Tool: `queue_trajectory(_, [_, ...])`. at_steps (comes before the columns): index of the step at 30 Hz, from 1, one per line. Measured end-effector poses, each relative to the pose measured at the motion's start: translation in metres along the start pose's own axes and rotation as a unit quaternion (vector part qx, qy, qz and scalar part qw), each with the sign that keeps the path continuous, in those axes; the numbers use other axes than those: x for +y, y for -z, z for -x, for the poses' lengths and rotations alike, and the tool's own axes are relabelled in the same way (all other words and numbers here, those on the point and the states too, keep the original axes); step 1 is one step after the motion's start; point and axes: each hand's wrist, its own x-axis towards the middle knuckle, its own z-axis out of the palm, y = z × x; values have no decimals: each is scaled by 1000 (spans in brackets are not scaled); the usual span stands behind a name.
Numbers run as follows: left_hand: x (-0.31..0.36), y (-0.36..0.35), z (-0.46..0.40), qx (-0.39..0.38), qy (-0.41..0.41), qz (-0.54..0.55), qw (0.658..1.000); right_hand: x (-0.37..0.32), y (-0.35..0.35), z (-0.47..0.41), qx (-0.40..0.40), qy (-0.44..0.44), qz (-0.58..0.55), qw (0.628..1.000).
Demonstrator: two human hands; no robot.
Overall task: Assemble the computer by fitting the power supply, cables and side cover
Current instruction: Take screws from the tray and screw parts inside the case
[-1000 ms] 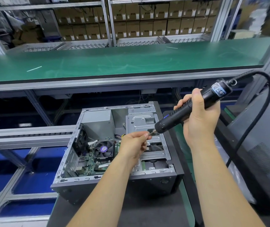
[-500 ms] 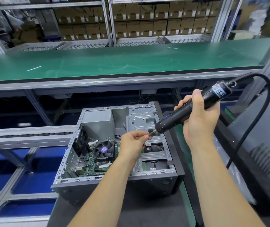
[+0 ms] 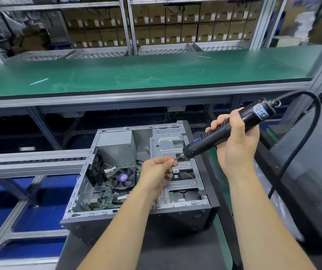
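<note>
An open grey computer case (image 3: 89,215) lies on its side in front of me, with no side cover on it. Inside are a grey power supply (image 3: 117,147) at the back left, a CPU fan (image 3: 124,178) on the motherboard, and a silver drive cage (image 3: 168,149) on the right. My right hand (image 3: 234,145) grips a black electric screwdriver (image 3: 224,131), tip pointing down-left over the drive cage. My left hand (image 3: 156,172) pinches a small screw (image 3: 174,160) against the driver's bit.
A long green conveyor belt (image 3: 156,75) runs across behind the case. Shelves of brown cartons (image 3: 175,26) stand beyond it. The screwdriver's black cable (image 3: 312,133) loops to the right above a dark grey panel (image 3: 312,162). Blue bins (image 3: 39,201) sit low on the left.
My left hand has turned slightly and now pinches the screw right at the bit's tip. The screwdriver has barely moved.
</note>
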Motion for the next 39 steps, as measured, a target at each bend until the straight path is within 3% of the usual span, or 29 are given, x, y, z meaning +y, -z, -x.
queue_trajectory(9, [11, 5, 2, -71, 107, 129, 983, -2, -1, 0, -17, -8, -29, 999])
queue_trajectory(19, [2, -2, 3, -31, -5, 72, 997, -3, -7, -3, 60, 14, -4, 998])
queue_trajectory(30, [7, 3, 3, -79, 33, 127, 988, -6, -5, -5, 76, 9, -23, 997])
queue_trajectory(39, [10, 2, 4, -67, 17, 8, 998, -5, -5, -4, 75, 14, -13, 997])
